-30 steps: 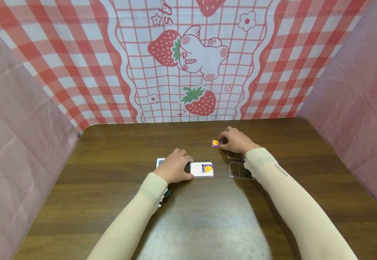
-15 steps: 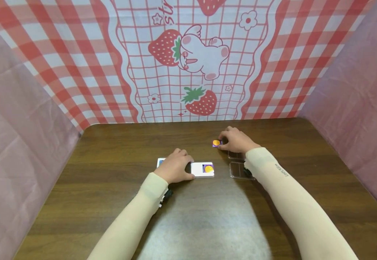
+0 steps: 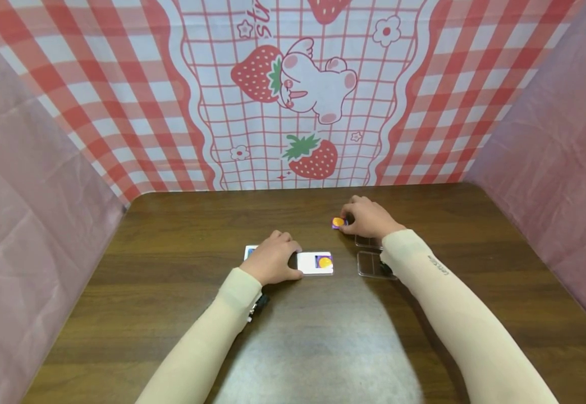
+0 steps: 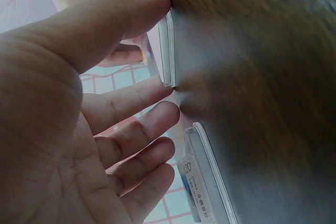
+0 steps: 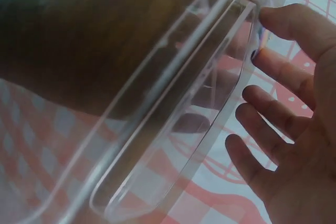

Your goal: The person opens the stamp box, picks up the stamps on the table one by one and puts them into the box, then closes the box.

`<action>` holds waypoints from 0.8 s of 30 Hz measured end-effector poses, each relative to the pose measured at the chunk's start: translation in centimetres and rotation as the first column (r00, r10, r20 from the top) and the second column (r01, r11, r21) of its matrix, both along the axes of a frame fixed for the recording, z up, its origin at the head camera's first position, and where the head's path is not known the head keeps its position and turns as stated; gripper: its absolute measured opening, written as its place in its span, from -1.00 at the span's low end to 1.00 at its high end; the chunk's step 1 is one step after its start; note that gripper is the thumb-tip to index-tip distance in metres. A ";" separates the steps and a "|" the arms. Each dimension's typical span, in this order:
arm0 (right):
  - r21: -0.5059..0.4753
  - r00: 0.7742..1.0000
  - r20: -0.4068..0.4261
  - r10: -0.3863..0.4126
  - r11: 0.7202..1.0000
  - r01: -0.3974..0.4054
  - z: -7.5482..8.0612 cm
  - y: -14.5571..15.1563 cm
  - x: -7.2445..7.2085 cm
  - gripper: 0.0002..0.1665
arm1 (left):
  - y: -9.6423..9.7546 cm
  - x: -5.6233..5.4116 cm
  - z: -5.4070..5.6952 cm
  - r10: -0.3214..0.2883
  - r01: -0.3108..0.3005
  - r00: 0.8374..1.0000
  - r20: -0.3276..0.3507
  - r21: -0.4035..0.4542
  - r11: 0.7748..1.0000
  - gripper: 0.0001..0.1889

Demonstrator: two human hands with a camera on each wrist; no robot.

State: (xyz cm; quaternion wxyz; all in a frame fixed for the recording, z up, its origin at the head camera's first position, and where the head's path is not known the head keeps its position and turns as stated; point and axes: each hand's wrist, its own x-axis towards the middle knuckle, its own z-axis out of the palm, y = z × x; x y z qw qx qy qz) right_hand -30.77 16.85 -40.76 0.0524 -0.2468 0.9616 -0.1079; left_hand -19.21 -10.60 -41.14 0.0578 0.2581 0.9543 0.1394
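In the head view my left hand holds a flat clear case by its edges, thumb on the near side and index finger on the far side. White backing shows in it, with a purple and orange picture at its right end. Under that palm a second white case with a blue picture is partly hidden; its printed label shows in the left wrist view. My right hand pinches a small purple piece with an orange round picture at its right edge, above the table. Its other fingers are spread.
Two clear plastic cases with dividers lie under the right wrist, a nearer case and a farther case partly covered by the hand. A wooden table carries everything. Behind it hangs a checked strawberry cloth; pink cloth hangs at both sides.
My right hand has shifted slightly right with the small purple piece, which now looks a little more tilted. The left hand and its case have stayed in place.
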 end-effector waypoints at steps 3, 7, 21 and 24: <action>-0.008 1.000 -0.027 0.006 1.000 -0.006 0.2 0.2 0.3 -0.60 | 0.0 0.0 0.0 -0.001 0.001 1.000 -0.002 0.000 1.000 -0.40; -0.008 0.995 -0.092 0.030 0.999 -0.031 0.2 0.5 0.6 -0.60 | 0.0 0.0 0.0 0.002 -0.002 1.000 -0.007 0.001 1.000 -0.40; -0.081 0.954 -0.272 0.127 0.985 -0.154 0.9 0.6 2.5 -0.62 | 0.1 0.0 -0.1 0.006 -0.006 1.000 -0.008 -0.001 1.000 -0.40; -0.101 0.951 -0.269 0.151 0.978 -0.184 1.1 0.4 2.9 -0.62 | 0.1 0.1 -0.1 0.007 -0.007 1.000 -0.005 -0.005 1.000 -0.40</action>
